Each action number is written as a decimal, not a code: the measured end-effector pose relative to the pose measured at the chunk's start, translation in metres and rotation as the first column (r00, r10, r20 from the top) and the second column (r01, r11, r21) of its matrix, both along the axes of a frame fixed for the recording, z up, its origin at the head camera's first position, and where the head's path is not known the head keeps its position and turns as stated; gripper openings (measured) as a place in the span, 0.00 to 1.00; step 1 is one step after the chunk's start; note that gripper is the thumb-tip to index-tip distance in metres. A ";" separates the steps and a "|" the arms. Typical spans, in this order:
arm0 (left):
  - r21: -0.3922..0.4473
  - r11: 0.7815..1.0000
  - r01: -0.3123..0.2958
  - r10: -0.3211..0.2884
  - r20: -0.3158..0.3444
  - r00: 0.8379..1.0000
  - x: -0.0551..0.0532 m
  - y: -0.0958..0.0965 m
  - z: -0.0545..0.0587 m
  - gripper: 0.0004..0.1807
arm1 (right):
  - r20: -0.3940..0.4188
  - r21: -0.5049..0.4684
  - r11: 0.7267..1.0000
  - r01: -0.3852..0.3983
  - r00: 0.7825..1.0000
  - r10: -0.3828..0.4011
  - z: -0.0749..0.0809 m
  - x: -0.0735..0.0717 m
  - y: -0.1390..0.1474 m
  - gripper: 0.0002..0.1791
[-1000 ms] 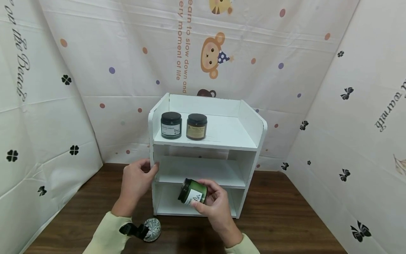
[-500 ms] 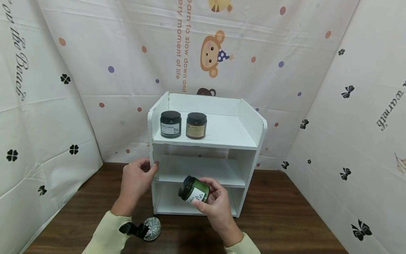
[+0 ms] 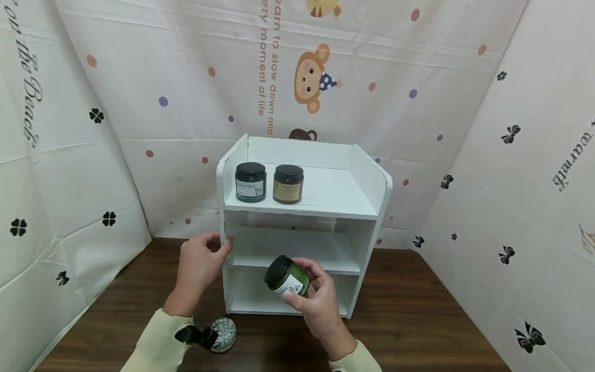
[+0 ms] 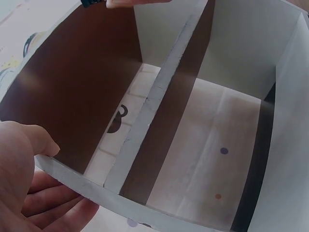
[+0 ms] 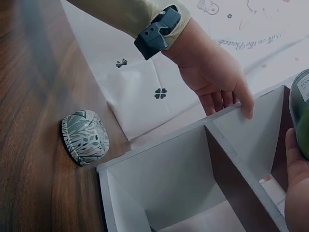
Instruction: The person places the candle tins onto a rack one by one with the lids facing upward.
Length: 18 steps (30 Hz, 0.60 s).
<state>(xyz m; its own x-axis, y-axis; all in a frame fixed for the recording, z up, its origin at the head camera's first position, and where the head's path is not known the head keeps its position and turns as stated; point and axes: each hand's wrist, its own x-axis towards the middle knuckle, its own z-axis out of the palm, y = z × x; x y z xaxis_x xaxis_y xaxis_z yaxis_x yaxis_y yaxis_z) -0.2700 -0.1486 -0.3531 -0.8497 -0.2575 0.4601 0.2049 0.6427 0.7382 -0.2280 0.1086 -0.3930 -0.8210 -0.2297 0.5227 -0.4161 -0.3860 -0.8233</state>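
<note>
My right hand (image 3: 319, 302) holds a green glass candle jar (image 3: 293, 281) with a black lid and white label, tilted in front of the lower shelves. At the left, my left hand (image 3: 200, 266) grips the front edge of the white shelf unit's side panel (image 3: 223, 279). In the left wrist view its thumb lies inside the panel and its fingers outside. A dark green candle jar (image 3: 251, 183) and an amber candle jar (image 3: 288, 184), both black-lidded, stand upright side by side on the top shelf. The right wrist view shows the held jar (image 5: 303, 113) only partly.
A round leaf-patterned tin (image 3: 225, 336) sits on the dark wood table (image 3: 418, 320), left of the unit's front, near the left sleeve (image 3: 158, 341). Printed white cloth (image 3: 186, 77) hangs behind and along both sides.
My right hand has raised the green candle jar slightly and turned it, with its lid now tipped more upward. The left hand stays on the side panel.
</note>
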 end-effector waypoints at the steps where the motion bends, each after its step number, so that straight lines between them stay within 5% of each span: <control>1: 0.000 1.000 0.000 0.000 -0.002 1.000 0.000 0.000 0.000 0.15 | -0.005 0.001 1.000 -0.004 1.000 0.004 0.000 0.000 0.000 0.31; 18: -0.008 1.000 -0.001 0.001 -0.001 1.000 0.002 0.001 0.001 0.15 | 0.004 0.009 0.999 -0.034 0.999 0.034 0.005 0.005 0.002 0.27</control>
<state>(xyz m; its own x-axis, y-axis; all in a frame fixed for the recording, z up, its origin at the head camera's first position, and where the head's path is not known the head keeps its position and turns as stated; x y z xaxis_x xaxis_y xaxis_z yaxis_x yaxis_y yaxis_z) -0.2685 -0.1476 -0.3521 -0.8491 -0.2546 0.4628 0.2048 0.6489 0.7328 -0.2229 0.1108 -0.3880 -0.8144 -0.2624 0.5176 -0.3999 -0.3926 -0.8282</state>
